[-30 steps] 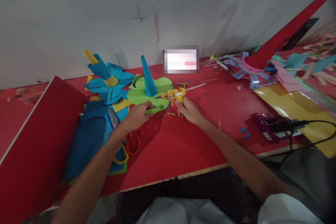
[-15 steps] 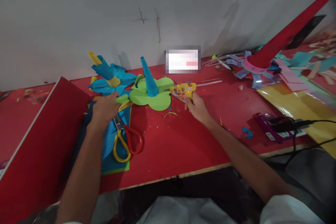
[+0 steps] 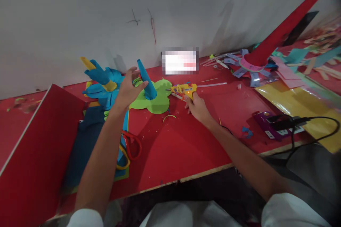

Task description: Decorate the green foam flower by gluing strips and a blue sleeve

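My left hand (image 3: 130, 90) is open beside a blue paper cone (image 3: 147, 81), its thumb reaching close to the cone's side; whether it touches is hard to tell. The cone stands upright on a light-green flower shape (image 3: 158, 107) cut from paper or foam. My right hand (image 3: 198, 108) grips a yellow hot glue gun (image 3: 190, 88), whose lit orange spot shows. The gun's nozzle points left, at the green petals' right edge. A glue stick (image 3: 211, 84) sticks out of its back. Scissors (image 3: 135, 145) with red and yellow handles lie below my left forearm, partly hidden.
Left of me stand a blue-and-yellow paper flower (image 3: 103, 78), dark blue sheets (image 3: 85, 149) and a tilted red board (image 3: 34, 142). On the right are a red cone (image 3: 282, 28), a golden sheet (image 3: 298, 110) and a purple power strip (image 3: 274, 126) with black cables. A blurred screen (image 3: 179, 62) leans at the wall.
My left hand has let go of a light-green piece, moved up and right, and opened by the blue cone. My right hand still holds the glue gun. The view has shifted slightly.
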Demonstrator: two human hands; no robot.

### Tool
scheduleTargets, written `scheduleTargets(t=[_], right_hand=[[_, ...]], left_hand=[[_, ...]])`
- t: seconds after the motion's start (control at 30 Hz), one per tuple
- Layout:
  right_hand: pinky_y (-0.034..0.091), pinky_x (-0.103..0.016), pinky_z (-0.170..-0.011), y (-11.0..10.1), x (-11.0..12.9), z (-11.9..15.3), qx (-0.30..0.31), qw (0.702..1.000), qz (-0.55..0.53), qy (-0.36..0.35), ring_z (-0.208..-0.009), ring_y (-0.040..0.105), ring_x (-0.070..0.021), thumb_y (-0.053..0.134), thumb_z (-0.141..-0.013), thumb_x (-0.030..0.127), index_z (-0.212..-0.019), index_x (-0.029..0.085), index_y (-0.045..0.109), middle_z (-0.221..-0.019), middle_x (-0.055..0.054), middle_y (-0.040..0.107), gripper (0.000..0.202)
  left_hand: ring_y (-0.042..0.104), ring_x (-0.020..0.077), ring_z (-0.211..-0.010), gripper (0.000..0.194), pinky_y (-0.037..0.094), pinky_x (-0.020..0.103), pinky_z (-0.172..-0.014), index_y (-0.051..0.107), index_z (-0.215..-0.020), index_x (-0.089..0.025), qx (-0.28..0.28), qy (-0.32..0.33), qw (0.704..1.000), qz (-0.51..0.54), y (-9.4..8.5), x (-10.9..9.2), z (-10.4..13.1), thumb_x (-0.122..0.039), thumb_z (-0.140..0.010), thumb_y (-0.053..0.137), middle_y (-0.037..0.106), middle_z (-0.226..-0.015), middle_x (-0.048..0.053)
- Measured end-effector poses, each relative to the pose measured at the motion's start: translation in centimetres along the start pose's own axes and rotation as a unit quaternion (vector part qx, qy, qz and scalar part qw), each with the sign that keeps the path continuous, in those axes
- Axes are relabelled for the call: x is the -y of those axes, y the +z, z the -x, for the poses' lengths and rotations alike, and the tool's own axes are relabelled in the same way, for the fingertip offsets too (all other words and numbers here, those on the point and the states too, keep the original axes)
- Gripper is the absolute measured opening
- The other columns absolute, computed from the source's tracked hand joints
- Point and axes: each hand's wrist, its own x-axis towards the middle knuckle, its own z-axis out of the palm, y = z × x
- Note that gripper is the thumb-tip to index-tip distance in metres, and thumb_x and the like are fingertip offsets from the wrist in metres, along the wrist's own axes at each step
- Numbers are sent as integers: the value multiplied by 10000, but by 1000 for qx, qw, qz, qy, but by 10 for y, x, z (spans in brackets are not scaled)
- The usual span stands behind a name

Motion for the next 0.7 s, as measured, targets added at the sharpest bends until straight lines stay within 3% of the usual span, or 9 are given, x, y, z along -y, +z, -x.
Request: scheduleTargets(t=[0.13,0.33,0.57,0.7], right_hand=[[602,-326,-628,8,-6,-5,13,994,-105,-4,-677,751,-198,525,-961,626,-1024,241,497,-836,-35,718,391],[624,-399,-793,-2,-16,-12,-52,996,-75,-7,-872,791,-260,529,-963,653,-999,239,526,-890,-74,755,415],[608,-363,-735,-33,-35,-25,-117,991,-69,5,-723,750,-197,524,-957,667,-1069,218,559,-941,-89,772,464],[570,-355,-725,-41,-33,-23,-161,986,-33,-7,-718,722,-189,513,-978,617,-1036,227,559,-903,-66,745,397]], left_hand=[[716,229,-1119,553,591,399,-983,534,-1327,-197,-19,-28,997,74,15,-2,-16,-315,-832,751,728,-1206,109],[714,199,-915,198,621,324,-828,626,-947,-197,-30,4,999,-27,9,-13,-12,-339,-840,714,747,-955,44],[700,174,-877,139,603,302,-807,625,-923,-206,-59,42,996,-53,-10,-41,-3,-285,-873,726,730,-902,9],[701,157,-888,111,602,285,-797,644,-980,-181,-55,66,996,-14,-16,-53,-1,-235,-906,707,726,-921,7]])
